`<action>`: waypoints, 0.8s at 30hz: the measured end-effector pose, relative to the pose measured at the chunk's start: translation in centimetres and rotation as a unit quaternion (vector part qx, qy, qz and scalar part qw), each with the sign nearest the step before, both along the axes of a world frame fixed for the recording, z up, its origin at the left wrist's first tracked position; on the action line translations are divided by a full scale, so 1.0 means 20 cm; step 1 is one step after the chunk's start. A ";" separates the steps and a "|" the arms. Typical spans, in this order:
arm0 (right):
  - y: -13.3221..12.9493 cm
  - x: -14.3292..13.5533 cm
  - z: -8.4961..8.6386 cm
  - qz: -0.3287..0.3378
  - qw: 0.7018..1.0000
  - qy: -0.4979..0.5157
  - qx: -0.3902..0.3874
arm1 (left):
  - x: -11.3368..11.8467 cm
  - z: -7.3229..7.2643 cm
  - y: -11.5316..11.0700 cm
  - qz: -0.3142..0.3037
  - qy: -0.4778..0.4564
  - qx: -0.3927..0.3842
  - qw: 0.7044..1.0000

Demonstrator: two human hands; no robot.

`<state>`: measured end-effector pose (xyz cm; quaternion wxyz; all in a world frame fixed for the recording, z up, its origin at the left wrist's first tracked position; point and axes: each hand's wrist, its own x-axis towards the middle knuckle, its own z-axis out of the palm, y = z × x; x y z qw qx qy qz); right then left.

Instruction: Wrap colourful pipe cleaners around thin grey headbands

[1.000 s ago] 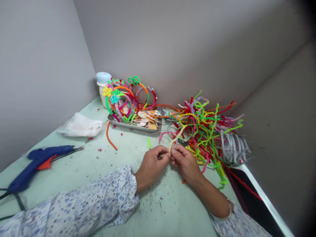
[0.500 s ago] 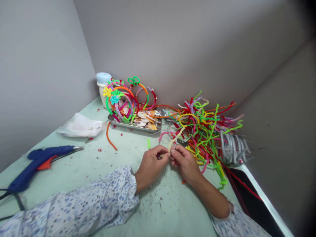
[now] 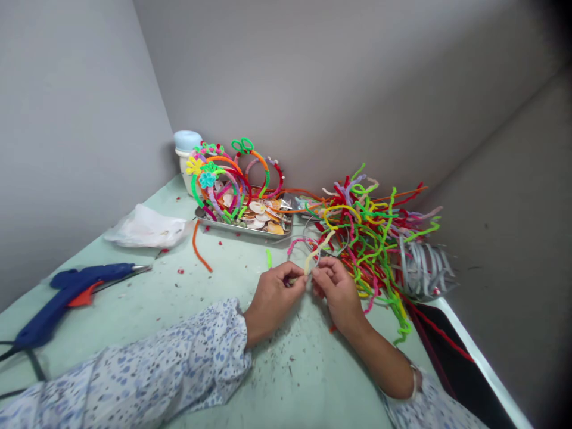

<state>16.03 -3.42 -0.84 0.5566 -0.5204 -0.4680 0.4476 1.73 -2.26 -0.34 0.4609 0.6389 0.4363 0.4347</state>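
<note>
A pale yellow pipe cleaner (image 3: 309,261) rises from the thumb and fingertips of my left hand (image 3: 272,299), which is closed in a pinch on its lower end. Its free upper part slants up and right towards the pile. Just to the right, my right hand (image 3: 342,298) has its fingers curled in and its thumb close to the forefinger. A small gap lies between the two hands. Whatever sits between my right fingertips, if anything, is hidden. Grey hoops (image 3: 313,229) lie behind the hands, partly under the pile.
Multicoloured pipe cleaners (image 3: 370,238) are heaped at right, beside wrapped grey headbands (image 3: 426,268). A metal tray (image 3: 268,235) holds decorated headbands (image 3: 194,193) and flat pieces. Left are a blue glue gun (image 3: 84,286), a plastic bag (image 3: 147,226) and a lidded container (image 3: 187,143).
My right hand has shifted slightly right, away from the pipe cleaner, with its fingers curled. My left hand keeps its pinch in nearly the same place.
</note>
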 end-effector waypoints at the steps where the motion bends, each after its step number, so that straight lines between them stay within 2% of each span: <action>1: 0.00 0.00 0.00 -0.019 1.000 -0.005 0.010 | 0.00 0.00 0.00 0.000 0.003 -0.001 1.000; 4: 0.00 0.00 0.00 -0.040 0.998 -0.031 0.036 | 0.00 0.01 0.00 -0.004 0.010 -0.001 1.000; 7: -0.01 0.00 -0.01 -0.019 0.996 -0.071 0.049 | 0.00 0.01 0.00 -0.023 0.013 0.006 1.000; 12: -0.02 0.00 -0.03 0.018 0.997 -0.073 0.017 | 0.00 0.01 0.00 -0.039 0.015 0.005 0.999; 24: -0.02 -0.01 -0.03 -0.008 0.997 -0.075 -0.001 | 0.00 -0.01 0.01 -0.029 0.037 0.025 0.999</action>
